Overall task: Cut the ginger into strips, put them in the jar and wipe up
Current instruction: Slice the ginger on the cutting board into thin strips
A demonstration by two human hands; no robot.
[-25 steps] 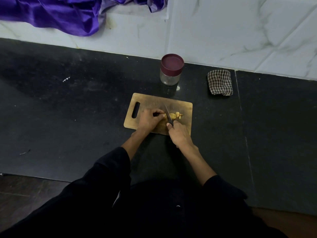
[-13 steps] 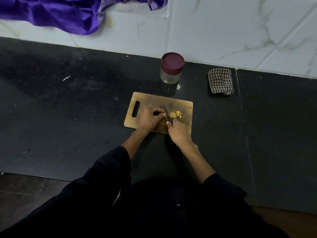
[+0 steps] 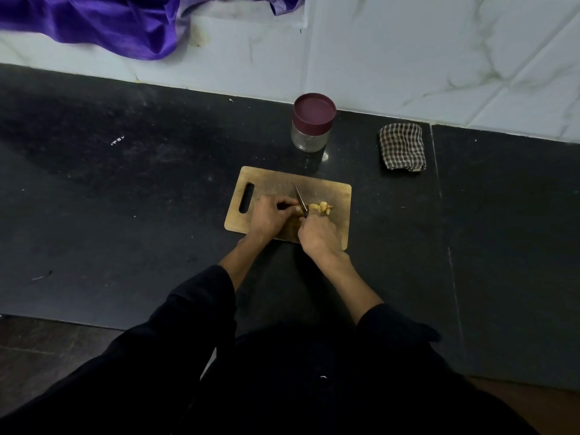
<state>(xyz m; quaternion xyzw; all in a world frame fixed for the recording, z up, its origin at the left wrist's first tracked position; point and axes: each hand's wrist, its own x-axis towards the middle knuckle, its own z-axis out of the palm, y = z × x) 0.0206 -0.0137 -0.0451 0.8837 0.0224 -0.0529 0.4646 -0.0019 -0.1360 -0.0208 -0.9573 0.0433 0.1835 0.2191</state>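
Knife [image 3: 300, 198] (right hand [image 3: 319, 238]) slicing ginger [image 3: 320, 208]

one head-worn wide-angle view looks steeply down from above onto the dark counter [image 3: 157, 199], wall beyond.

Lidded jar [image 3: 314, 122] behind board [image 3: 270, 183]; cloth [image 3: 402, 146] right.

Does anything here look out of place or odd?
Nothing serious. The jar has its lid on, so it must be opened before strips go in. Small pale specks lie on the dark counter, left of the cutting board.
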